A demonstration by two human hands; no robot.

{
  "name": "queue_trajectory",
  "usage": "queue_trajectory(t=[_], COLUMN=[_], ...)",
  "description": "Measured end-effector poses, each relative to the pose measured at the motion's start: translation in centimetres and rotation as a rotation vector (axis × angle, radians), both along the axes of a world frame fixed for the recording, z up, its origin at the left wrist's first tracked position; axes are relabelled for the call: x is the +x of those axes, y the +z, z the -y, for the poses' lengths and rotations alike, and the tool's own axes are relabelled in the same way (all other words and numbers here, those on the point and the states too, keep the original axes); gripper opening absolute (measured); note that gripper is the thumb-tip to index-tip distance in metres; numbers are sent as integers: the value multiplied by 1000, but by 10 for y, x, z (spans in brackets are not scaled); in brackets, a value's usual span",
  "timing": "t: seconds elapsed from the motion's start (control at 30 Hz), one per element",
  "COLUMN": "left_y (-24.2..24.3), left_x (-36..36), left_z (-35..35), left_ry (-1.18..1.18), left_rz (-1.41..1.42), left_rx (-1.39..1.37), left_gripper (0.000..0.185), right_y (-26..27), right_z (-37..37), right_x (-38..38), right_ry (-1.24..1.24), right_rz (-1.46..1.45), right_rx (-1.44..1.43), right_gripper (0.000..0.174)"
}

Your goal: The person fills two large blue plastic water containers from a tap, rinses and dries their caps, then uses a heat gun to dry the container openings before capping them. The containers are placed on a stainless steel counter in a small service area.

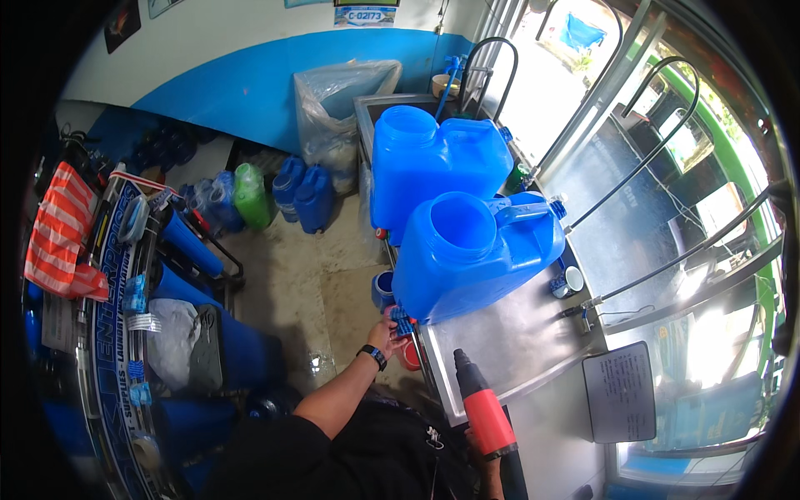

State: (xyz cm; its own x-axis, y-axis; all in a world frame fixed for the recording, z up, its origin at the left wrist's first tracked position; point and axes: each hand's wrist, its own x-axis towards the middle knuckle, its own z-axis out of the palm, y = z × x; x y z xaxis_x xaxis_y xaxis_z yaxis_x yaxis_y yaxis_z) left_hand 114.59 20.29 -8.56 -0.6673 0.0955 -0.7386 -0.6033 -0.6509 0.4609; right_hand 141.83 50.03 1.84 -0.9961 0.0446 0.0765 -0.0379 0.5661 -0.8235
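My left hand (389,339) reaches down beside the counter's front edge, its fingers at a small blue patterned item (402,320); whether they grip it I cannot tell. My right hand (480,449), largely hidden, holds a red and black heat gun (487,415) with its nozzle pointing over the steel counter (519,337). Two large blue plastic water containers with open mouths stand on the counter, the nearer one (431,281) in front of the farther one (406,175). A red round item (409,355) lies just below my left hand, and a blue container (382,290) sits behind it.
Curved black faucets (515,69) rise by the window. A patterned mug (567,282) stands at the counter's back. A clear plastic bag (337,125) and blue jugs (314,200) are on the floor beyond. A rack with a banner (112,300) runs along the left. A whiteboard (619,394) is at right.
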Motion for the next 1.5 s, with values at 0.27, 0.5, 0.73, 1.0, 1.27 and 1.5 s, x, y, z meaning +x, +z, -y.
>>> queue_trajectory(t=[0.27,0.5,0.73,1.0,1.27,1.5], left_y=[-16,-17,0,-25,-8,-18], left_x=[0,0,-3,-10,-10,-14], left_z=[-19,-20,-28,-31,-28,-30], left_ry=[-51,-106,-4,-129,-65,-100], left_rz=[-601,-702,-636,-486,-799,-692], left_rx=[-720,-1064,-1074,-908,-931,-956], left_gripper=[31,57,82,61,56,52], right_y=[0,3,8,4,9,9], right_z=[0,1,3,11,18,25], right_x=[0,1,-9,-23,-33,-42], right_ry=[-20,-91,-3,91,106,60], right_rz=[-26,151,99,-72,-122,-43], right_rx=[55,-14,18,251,312,220], right_gripper=[14,16,20,29,29,33])
